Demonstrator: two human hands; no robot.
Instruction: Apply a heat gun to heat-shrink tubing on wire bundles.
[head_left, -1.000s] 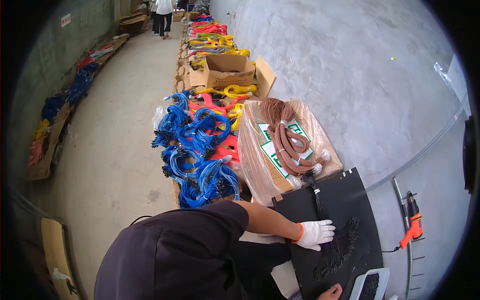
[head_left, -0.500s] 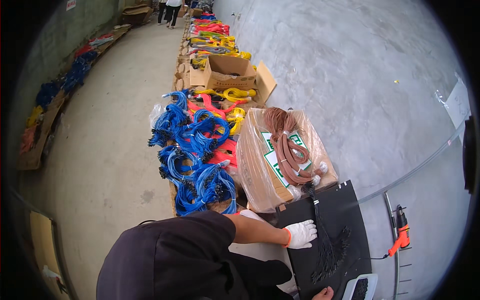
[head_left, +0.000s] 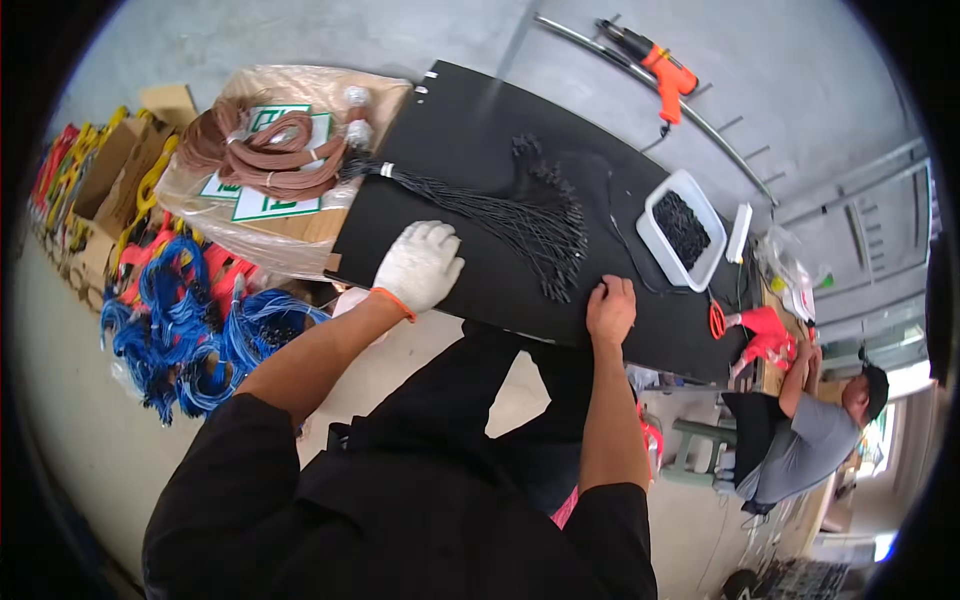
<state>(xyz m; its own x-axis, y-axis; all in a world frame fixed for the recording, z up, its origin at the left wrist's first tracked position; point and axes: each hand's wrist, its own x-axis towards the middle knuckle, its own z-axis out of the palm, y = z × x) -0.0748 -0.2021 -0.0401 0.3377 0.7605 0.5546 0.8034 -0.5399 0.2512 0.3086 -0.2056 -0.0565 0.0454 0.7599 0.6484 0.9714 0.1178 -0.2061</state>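
My left hand (head_left: 420, 266), in a white glove with an orange cuff, lies flat on the black tabletop (head_left: 480, 100) near its front edge, fingers stretched out and holding nothing. Bare, my right hand (head_left: 611, 310) rests at the same edge further right, its fingers loosely bent and nothing seen in them. Beyond and between the hands, a bundle of thin black cables (head_left: 470, 203) fans out to the right, its many ends carrying small black tips. A white tie (head_left: 386, 170) gathers it at the left, beside a coil of brown cable (head_left: 285, 158).
A white tray (head_left: 650, 240) of small black parts stands right, near red-handled scissors (head_left: 716, 318). An orange heat gun (head_left: 668, 82) hangs on a wall rail. At left are a plastic-wrapped carton (head_left: 385, 95) and blue cable coils (head_left: 175, 290). A co-worker (head_left: 810, 440) sits far right.
My view has swung to the right, bringing the tray, scissors and co-worker into sight. My gloved left hand stays flat on the tabletop; my right hand now shows fully at the edge.
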